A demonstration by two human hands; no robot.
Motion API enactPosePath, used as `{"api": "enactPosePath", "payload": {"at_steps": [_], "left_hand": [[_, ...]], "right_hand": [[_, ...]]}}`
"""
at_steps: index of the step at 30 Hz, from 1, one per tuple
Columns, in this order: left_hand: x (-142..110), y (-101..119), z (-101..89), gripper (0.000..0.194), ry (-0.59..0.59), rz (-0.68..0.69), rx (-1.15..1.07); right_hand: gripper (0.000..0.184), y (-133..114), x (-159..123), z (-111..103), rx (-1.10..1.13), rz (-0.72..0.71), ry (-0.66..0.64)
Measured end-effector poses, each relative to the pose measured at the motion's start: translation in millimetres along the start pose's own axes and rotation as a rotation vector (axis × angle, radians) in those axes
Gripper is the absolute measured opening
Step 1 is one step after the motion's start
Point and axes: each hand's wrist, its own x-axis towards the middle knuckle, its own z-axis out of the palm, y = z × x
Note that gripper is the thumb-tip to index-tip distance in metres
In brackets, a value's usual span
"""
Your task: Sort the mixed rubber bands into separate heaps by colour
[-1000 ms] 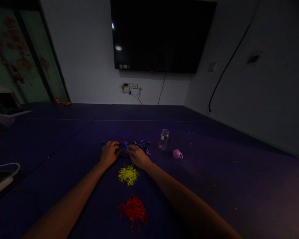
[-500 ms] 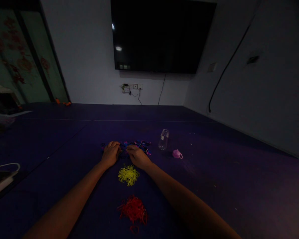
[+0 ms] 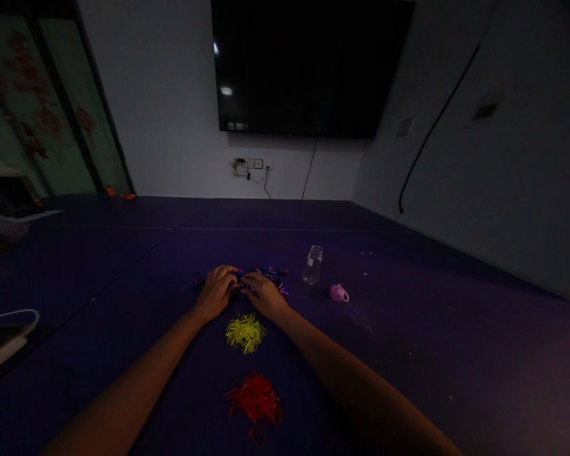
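Observation:
A mixed pile of small dark blue, pink and purple rubber bands point(image 3: 279, 272) lies on the floor in front of me, partly covered by my hands. My left hand point(image 3: 217, 292) is at the pile's left side with its fingers curled in. Whatever its fingertips hold is too small and dark to make out. Facing it from the right, my right hand point(image 3: 266, 296) rests at the bands with thumb and fingers apart. Nearer to me, between my forearms, is a heap of yellow rubber bands point(image 3: 246, 332). Closer still sits a heap of red rubber bands point(image 3: 255, 399).
Right of the pile stands a clear bottle point(image 3: 313, 266) without a lid. Beside it lies a pink cap with a loop point(image 3: 338, 292). White scraps dot the purple floor point(image 3: 408, 297). A white-handled object point(image 3: 9, 345) is at the left edge; a television point(image 3: 308, 69) hangs ahead.
My left hand has shifted slightly right, its fingers reaching further over the pile. My right hand's thumb and fingers have spread a little. Bottle, cap and both heaps stay put.

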Motion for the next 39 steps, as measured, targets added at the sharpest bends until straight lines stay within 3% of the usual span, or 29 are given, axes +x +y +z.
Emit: {"api": "enactPosePath", "payload": {"at_steps": [9, 21, 26, 31, 35, 39], "left_hand": [[-2, 4, 5.4, 0.011, -0.005, 0.086, -0.056], [-1, 2, 6.7, 0.014, 0.039, 0.065, -0.063], [1, -4, 6.5, 0.015, 0.075, -0.017, -0.001], [0, -13, 6.1, 0.016, 0.141, -0.218, 0.153], [-2, -19, 4.8, 0.016, 0.127, -0.336, 0.173], [-3, -21, 4.4, 0.018, 0.123, -0.339, 0.083]], "right_hand": [[0.009, -4, 1, -2, 0.071, -0.043, 0.002], [0.019, -4, 1, -1, 0.031, -0.031, -0.014], [0.022, 0, 2, -1, 0.031, 0.021, 0.058], [0.015, 1, 1, -1, 0.209, 0.032, 0.133], [0.008, -5, 0, 0, 0.436, 0.047, -0.027], [0.008, -9, 0, -2, 0.683, 0.189, -0.25]]}}
